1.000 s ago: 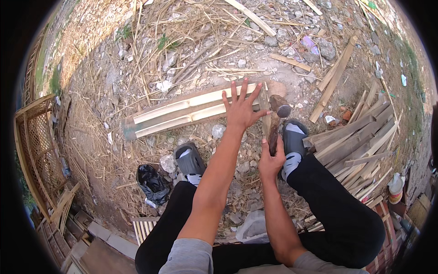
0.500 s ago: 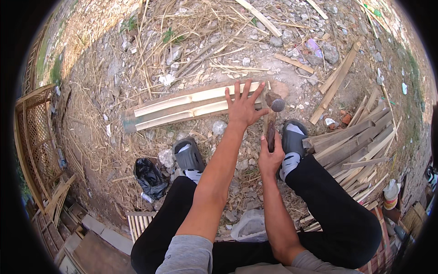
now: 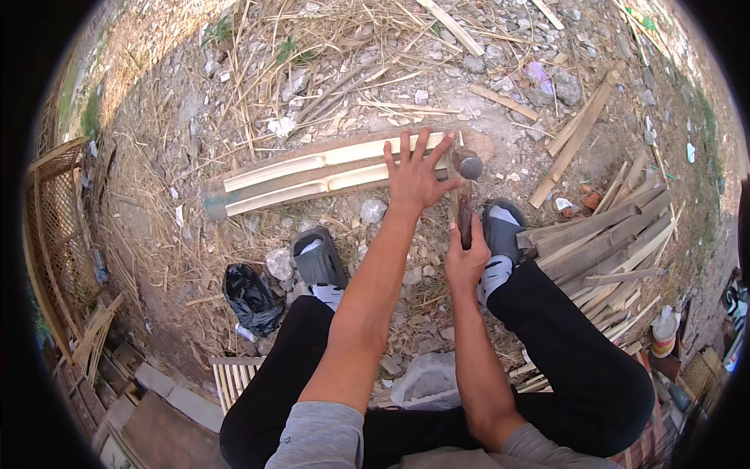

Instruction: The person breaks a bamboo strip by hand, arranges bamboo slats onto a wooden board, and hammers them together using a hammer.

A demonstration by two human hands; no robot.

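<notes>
Two pale split bamboo strips [image 3: 281, 171] lie side by side along a worn wooden board [image 3: 214, 200] on the ground. My left hand [image 3: 416, 178] presses down on their right end, fingers spread wide. A thin upright slat [image 3: 459, 140] crosses the strips at that end, partly hidden by the hand and tool. In my right hand [image 3: 467, 264] is the dark handle of a hammer [image 3: 469, 168], fingers wrapped round it. Its round metal head sits at the strips' right end, just beside my left thumb; whether it touches the slat I cannot tell.
My feet in grey clogs [image 3: 319, 258] stand either side. Right of them is a pile of split bamboo [image 3: 601, 242]; a black plastic bag [image 3: 251, 298] lies to the left. A clear plastic bag [image 3: 426, 381] is between my legs. Stones and straw cover the ground.
Both hands keep their places, with the hammer still held at the strips' right end. The view has shifted slightly; otherwise little differs.
</notes>
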